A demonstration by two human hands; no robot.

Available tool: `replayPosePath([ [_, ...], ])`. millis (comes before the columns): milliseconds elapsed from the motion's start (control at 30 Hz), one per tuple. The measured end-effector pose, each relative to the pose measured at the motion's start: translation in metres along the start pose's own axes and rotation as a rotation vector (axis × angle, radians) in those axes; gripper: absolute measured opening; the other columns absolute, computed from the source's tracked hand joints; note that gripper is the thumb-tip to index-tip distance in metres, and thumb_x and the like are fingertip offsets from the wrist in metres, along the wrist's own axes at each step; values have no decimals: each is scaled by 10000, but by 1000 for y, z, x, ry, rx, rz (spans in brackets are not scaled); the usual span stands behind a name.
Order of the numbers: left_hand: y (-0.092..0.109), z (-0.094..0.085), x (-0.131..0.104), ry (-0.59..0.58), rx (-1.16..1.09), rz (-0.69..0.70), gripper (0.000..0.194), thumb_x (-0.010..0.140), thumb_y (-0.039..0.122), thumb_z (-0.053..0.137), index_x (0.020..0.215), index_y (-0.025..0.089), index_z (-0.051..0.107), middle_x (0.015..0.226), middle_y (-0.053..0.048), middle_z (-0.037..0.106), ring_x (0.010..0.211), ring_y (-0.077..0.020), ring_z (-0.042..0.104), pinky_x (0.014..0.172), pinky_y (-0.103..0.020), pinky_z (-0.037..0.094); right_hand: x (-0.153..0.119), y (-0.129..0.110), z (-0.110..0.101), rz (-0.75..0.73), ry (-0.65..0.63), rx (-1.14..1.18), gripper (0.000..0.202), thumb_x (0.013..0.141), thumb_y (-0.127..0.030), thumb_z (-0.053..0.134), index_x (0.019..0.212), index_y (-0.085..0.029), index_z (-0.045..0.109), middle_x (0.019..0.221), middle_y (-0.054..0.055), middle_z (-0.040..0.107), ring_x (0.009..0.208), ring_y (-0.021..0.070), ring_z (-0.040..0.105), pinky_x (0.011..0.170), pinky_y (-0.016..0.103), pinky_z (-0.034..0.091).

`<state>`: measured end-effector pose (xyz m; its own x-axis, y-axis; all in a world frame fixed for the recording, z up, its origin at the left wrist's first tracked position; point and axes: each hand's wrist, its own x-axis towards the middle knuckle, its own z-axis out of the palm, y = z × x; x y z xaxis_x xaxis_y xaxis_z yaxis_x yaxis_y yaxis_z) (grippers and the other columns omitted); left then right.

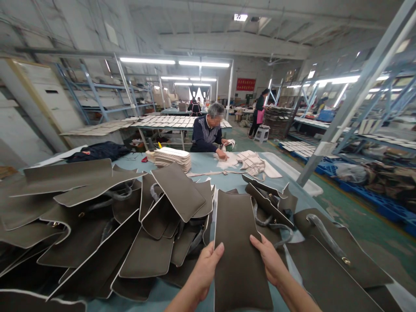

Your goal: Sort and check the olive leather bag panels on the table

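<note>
A long factory hall with blue steel racking and strip lights runs back behind a wide tabletop (208,162) covered in pale blue-grey sheeting, which serves as a shared bench.

Left of the panel held in front of the camera, a loose heap of dark panels (97,216) sprawls over the tabletop, the pieces overlapping at all angles with their pale cut edges showing; they look dumped rather than stacked, so each can be drawn off the top. Right of the held panel lie more pieces with wrapped handles (325,240) and a small brass stud, flat on the sheeting.

Beyond the held panel, at the far edge, a seated co-worker (208,132) bends over pale cut pieces (250,161), with a neat stack of cream pieces (172,158) just to that person's side.

The dark olive panel (238,242) stands nearly upright off the near edge, tilted away, so its flat face is turned to the eye. The left hand (204,271) pinches its left edge, thumb on the face. The right hand (268,260) grips the right edge likewise, keeping it taut and level.
</note>
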<state>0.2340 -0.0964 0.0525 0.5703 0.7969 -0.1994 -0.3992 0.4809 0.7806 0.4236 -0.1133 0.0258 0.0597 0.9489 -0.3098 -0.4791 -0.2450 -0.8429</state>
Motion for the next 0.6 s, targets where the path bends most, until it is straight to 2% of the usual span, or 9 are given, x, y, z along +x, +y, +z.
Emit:
replayPosePath([
  [167,-6,-6,3,-9,49,20,399,816,356,495,1139,121,499,1073,-130,615,977,-229,575,875,-380,437,-1,3,-2,22,9,19,453,745,-377,569,1151,-212,451,1032,60,634,899,209,604,769,356,481],
  [233,-1,-12,9,18,118,35,404,806,375,500,1109,109,517,1004,-126,642,897,-225,604,823,-376,462,-2,2,-1,16,-2,19,419,768,-419,530,1122,-202,474,1015,61,636,897,192,600,785,338,471],
  [300,18,-20,19,63,243,76,421,782,407,515,1062,94,544,910,-115,666,812,-226,621,765,-374,482,-4,1,-1,20,-51,-6,435,797,-505,440,1087,-186,494,944,69,646,825,176,611,743,324,474],
  [367,52,-31,31,131,419,155,444,758,432,524,1032,84,560,864,-106,673,776,-228,620,740,-375,490,-5,1,-3,33,-115,-66,495,804,-572,356,1071,-179,496,852,67,645,723,163,614,652,308,476],
  [433,94,-44,43,276,623,311,471,760,422,503,1091,88,532,945,-110,657,845,-234,605,782,-378,478,-4,4,-12,42,-119,-155,485,795,-573,371,1045,-178,498,809,59,634,665,148,607,583,279,461],
  [500,130,-59,51,576,934,472,502,787,358,460,1222,110,426,1027,-122,630,946,-246,575,842,-394,446,0,10,-33,34,-3,-272,425,775,-529,442,983,-166,519,821,65,626,665,141,602,571,265,459],
  [567,148,-76,55,843,1360,592,532,819,282,402,1320,144,290,1267,-161,466,1112,-283,471,923,-448,370,9,18,-64,8,204,-412,379,760,-481,469,932,-149,531,857,87,619,694,154,601,595,287,475],
  [600,149,-86,56,893,1580,635,518,833,256,368,1333,162,269,1355,-156,354,1190,-298,388,966,-479,308,15,23,-82,-21,316,-491,366,761,-456,457,937,-143,528,895,104,613,737,172,602,629,314,486],
])
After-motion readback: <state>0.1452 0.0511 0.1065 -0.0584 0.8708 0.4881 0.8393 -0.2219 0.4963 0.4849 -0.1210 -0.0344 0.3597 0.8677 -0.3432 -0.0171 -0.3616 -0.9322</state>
